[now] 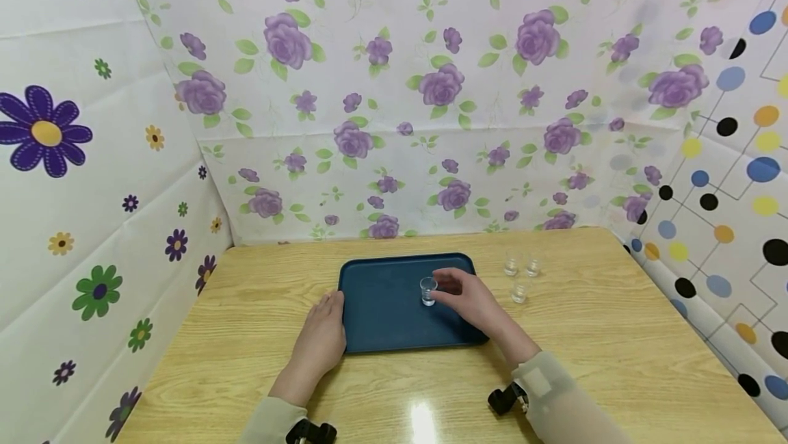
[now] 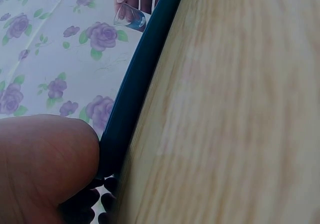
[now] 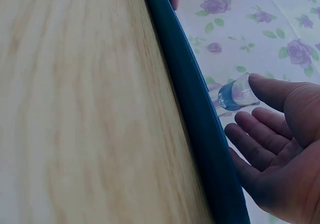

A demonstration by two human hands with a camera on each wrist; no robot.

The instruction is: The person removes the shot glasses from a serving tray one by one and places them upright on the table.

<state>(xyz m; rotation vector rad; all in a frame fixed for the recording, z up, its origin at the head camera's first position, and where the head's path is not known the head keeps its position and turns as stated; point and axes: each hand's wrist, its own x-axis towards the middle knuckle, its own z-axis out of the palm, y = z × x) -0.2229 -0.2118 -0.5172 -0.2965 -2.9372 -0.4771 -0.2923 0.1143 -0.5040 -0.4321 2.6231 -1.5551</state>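
A small clear shot glass (image 1: 427, 292) is on the right part of the dark blue tray (image 1: 382, 314). My right hand (image 1: 466, 297) is just right of the glass, thumb tip at its side and the other fingers loosely spread, not wrapped round it. In the right wrist view the thumb is by the rim of the glass (image 3: 239, 92); whether it touches cannot be told. My left hand (image 1: 321, 331) rests against the tray's left rim with fingers pointing forward. In the left wrist view its edge (image 2: 50, 159) lies against the tray rim (image 2: 132, 101).
Three more clear shot glasses stand on the table right of the tray: one at back left (image 1: 511, 265), one at back right (image 1: 533, 266), one nearer (image 1: 519, 293). The wooden table (image 1: 246, 362) meets flower-patterned cloth (image 1: 406, 157) behind, with patterned cloth at both sides.
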